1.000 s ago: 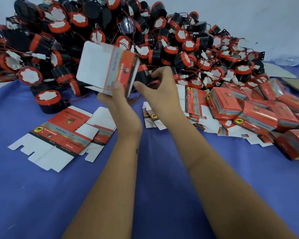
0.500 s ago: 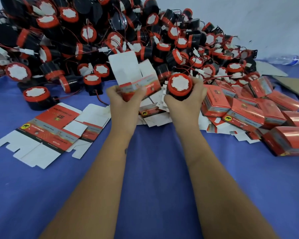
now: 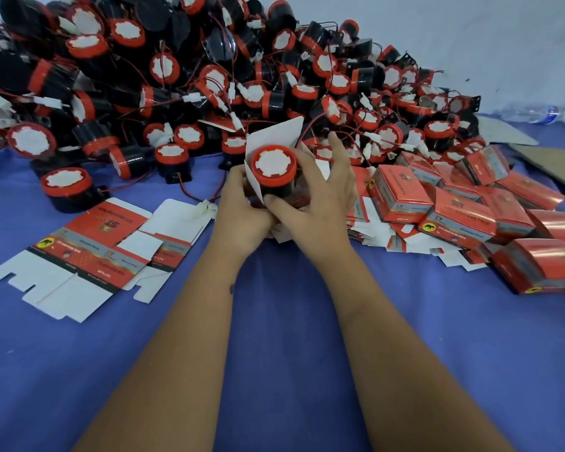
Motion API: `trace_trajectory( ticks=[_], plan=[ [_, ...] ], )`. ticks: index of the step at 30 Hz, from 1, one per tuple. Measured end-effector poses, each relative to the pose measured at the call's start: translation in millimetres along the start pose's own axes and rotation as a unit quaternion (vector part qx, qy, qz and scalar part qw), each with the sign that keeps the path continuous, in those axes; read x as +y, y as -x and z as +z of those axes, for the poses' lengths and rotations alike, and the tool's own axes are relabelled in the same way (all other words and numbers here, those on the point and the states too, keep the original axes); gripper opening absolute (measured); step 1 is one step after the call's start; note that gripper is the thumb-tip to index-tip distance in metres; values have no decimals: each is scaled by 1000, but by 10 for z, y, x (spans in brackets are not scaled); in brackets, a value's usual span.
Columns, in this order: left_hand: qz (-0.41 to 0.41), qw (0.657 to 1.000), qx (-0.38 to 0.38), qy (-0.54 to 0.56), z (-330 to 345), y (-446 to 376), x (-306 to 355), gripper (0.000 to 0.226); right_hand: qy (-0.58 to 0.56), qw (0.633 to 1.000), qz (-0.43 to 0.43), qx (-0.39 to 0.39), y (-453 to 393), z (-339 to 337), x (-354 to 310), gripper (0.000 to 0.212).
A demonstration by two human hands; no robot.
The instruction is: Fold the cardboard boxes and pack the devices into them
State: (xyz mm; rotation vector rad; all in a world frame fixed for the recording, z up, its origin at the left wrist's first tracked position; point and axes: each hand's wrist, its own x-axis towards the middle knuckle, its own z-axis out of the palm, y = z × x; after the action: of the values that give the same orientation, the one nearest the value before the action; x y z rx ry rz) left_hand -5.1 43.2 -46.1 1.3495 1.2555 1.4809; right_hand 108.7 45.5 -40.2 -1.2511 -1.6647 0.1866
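Observation:
A black device with a red cap and white face [image 3: 273, 166] sits in the mouth of an opened red-and-white cardboard box [image 3: 274, 135], whose white flaps stand up behind it. My left hand [image 3: 242, 203] grips the box from the left and below. My right hand [image 3: 323, 190] holds the device, thumb under its black body and fingers spread over the box's right side. The box's lower part is hidden by both hands.
A big heap of the same devices [image 3: 209, 76] with red wires fills the back. Flat unfolded boxes [image 3: 88, 246] lie at left on the blue cloth [image 3: 291, 321]. Closed packed boxes [image 3: 454, 207] pile up at right over more flat blanks. A plastic bottle [image 3: 538, 113] lies far right.
My right hand brought the device from beside the box into its open mouth. Both hands came together, and the box turned so its flaps point up.

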Motion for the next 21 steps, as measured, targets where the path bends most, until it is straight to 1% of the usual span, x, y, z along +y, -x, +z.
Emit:
trace_trajectory(
  ticks=[5,7,9,11,13,17,18,20,21],
  plan=[
    [-8,1000,-2,-16,-11,-6,-28,57,29,997,55,-36,-5,4,60,61],
    [-10,1000,3,-18,-7,-12,-34,57,26,999,43,-20,-4,15,56,57],
    [-11,1000,7,-20,-1,-13,-36,58,33,999,19,11,-5,14,55,47],
    [-14,1000,12,-16,0,-15,-38,58,65,998,1,22,-2,15,67,37],
    [-18,1000,13,-17,-2,-20,-45,57,103,995,9,13,-5,15,86,32],
    [-26,999,-3,-35,9,-30,-69,55,105,989,86,-54,-16,16,124,34],
    [-28,999,-6,-36,16,-30,-74,55,120,986,92,-64,-22,9,119,35],
    [-29,999,3,-23,25,-23,-68,51,162,982,77,-64,-34,-14,95,35],
    [-29,999,14,-6,24,-18,-53,49,162,984,58,-44,-35,-29,78,32]
  ],
)
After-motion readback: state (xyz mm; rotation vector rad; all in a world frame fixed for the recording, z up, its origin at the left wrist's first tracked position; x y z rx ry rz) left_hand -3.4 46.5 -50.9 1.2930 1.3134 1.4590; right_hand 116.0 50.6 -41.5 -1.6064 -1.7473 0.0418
